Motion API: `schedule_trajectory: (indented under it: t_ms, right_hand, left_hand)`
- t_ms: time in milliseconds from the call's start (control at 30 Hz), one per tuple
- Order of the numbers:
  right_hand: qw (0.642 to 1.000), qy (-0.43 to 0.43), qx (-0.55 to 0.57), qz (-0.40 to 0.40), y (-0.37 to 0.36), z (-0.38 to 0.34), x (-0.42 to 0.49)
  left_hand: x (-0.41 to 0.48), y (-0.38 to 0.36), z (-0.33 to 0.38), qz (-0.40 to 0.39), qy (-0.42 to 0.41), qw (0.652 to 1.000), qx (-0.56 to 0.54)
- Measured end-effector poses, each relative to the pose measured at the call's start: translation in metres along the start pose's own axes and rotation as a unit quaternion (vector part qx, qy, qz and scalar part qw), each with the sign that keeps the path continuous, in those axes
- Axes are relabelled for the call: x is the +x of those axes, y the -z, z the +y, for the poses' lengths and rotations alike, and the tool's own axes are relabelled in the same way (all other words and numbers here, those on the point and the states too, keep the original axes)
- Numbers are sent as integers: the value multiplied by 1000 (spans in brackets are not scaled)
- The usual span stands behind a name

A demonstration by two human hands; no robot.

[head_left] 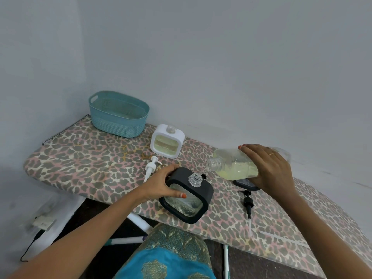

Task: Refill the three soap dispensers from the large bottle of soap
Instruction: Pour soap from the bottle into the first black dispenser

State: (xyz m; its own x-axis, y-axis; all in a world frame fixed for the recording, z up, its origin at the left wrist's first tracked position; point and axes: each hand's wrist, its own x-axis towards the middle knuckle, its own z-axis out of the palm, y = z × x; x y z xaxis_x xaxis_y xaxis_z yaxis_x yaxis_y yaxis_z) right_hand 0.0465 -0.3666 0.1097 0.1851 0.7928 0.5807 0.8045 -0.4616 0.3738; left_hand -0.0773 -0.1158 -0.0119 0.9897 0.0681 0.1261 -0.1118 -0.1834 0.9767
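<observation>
Leopard-print board (84, 164), grey wall (221, 57), black dispenser (209, 193)

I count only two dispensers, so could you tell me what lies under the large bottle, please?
A dark object lies beneath the large bottle; the bottle and right hand cover most of it, so it cannot be identified.

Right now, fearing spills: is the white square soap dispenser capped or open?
Open: the white square soap dispenser has a bare neck, nothing screwed on.
</observation>
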Motion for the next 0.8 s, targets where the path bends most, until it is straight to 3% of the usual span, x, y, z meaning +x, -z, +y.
schedule_trajectory:
  t_ms: [800]
  right_hand:
    - [1000,3,0,-3,1,2,-3]
  left_hand:
    - [2,-2,0,1,-1,1000,3]
